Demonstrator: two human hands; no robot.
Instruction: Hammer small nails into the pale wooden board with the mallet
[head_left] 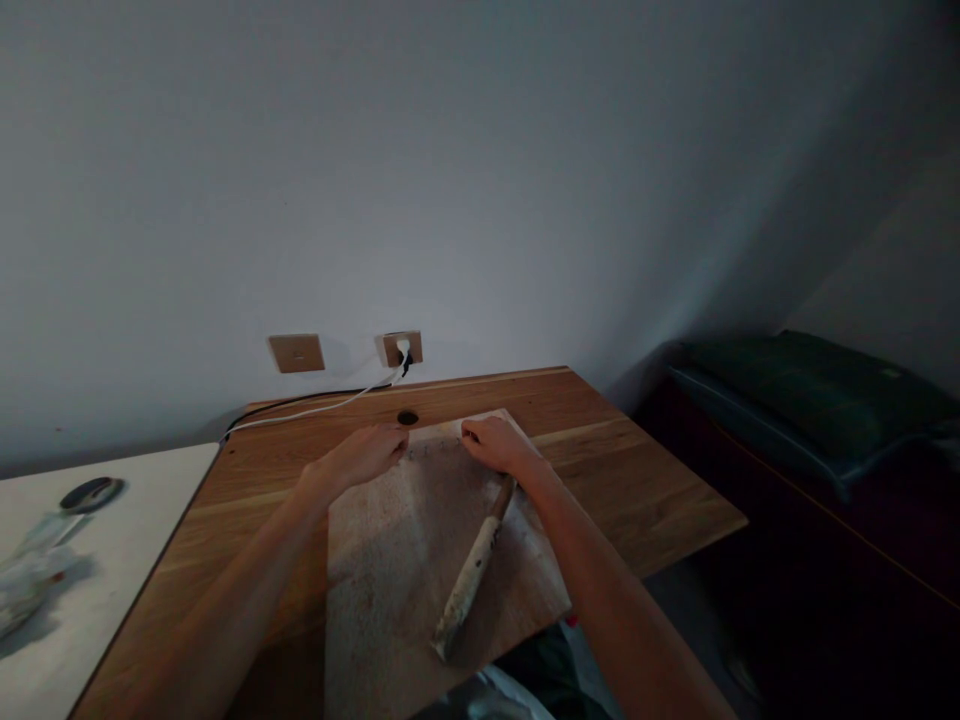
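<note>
A worn, pale wooden board (pixel 405 560) lies at a slant on the table, its near end reaching toward my lap. My left hand (pixel 379 450) is closed at the board's far left corner, fingers curled in. At the far right part of the board, my right hand (pixel 495 442) is closed too, with thumb and fingers pinched together. Whatever either hand holds is too small or hidden to name. Small dark specks dot the board between them. A tool with a whitish wrapped handle (pixel 470 585) rests diagonally on the board; its far end disappears under my right wrist.
The wooden table (pixel 600 460) stands against a wall with a socket (pixel 403 348) and plugged-in cables. A white surface (pixel 150 530) adjoins on the left, bearing a roll of tape (pixel 91 494) and a plastic bag (pixel 34 585). Dark green bundle (pixel 817 400) sits at right.
</note>
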